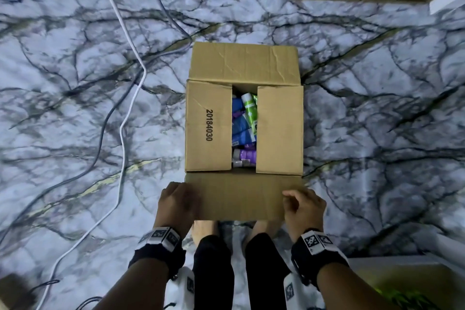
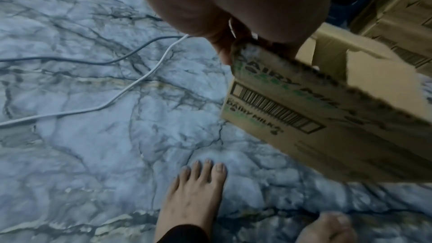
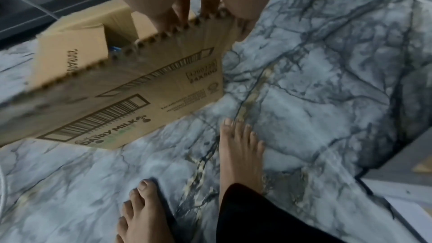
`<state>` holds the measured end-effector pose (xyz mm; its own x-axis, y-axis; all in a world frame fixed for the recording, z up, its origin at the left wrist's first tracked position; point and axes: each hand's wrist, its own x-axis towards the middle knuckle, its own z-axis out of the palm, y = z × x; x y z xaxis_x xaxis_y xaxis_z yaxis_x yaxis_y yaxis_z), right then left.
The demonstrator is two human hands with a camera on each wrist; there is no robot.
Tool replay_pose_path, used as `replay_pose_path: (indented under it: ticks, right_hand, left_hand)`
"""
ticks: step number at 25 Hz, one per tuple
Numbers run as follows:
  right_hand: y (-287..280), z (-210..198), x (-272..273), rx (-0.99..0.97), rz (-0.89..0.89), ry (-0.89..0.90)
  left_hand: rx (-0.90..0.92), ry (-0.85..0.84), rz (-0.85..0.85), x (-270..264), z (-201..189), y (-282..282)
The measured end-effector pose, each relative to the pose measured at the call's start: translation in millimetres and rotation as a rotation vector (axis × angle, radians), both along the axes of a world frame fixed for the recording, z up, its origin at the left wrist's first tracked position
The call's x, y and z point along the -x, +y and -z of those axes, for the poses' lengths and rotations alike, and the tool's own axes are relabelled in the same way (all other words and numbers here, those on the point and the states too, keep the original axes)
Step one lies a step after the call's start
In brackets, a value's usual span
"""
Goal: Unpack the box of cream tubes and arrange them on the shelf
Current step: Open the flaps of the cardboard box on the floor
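While my left hand and right hand each pinch a corner of its near flap, the cardboard box sits on the marble floor, cream tubes showing inside.

head view straight down over box, wrist views close along its near flap, sharing floor

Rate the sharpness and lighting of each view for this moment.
Head view: dim, floor streaked at the edges, box print readable. Left wrist view: dark, flap lettering smeared. Right wrist view: dark, soft, box label still legible.
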<state>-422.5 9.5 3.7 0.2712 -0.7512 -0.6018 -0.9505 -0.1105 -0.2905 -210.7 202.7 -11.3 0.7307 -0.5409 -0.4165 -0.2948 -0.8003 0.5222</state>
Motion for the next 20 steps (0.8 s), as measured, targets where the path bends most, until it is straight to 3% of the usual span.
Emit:
replay_pose_path:
  ticks: [4,7,9,11,13,16,20]
  right_hand:
    - [8,27,8,0.051,0.034,-0.119]
    - [-2,33,2,0.063,0.017,-0.040]
    - [-10,38,-12,0.106,0.000,0.104]
    - [-22,41,-35,0.194,-0.013,0.132]
    - [-35,45,-64,0.325,-0.091,0.078]
    - [-51,55,-99,0.289,-0.245,0.109]
    - [-64,71,-119,0.299,-0.352,0.117]
  left_hand:
    - [-0.068,0.132,-0.052,12,31,21]
    - [-0.109,0.106,-0.026,11,39,11]
    - [-0.146,-0.034,-0.029,5,37,-14]
    - [-0.179,-0.144,-0.054,-3,31,-52]
    - [-0.215,-0.150,-0.048,-14,33,-95]
    - [-0.346,-0.092,0.010,-23,46,-144]
    - [-0.448,-0.127,-0.040,-24,57,-170]
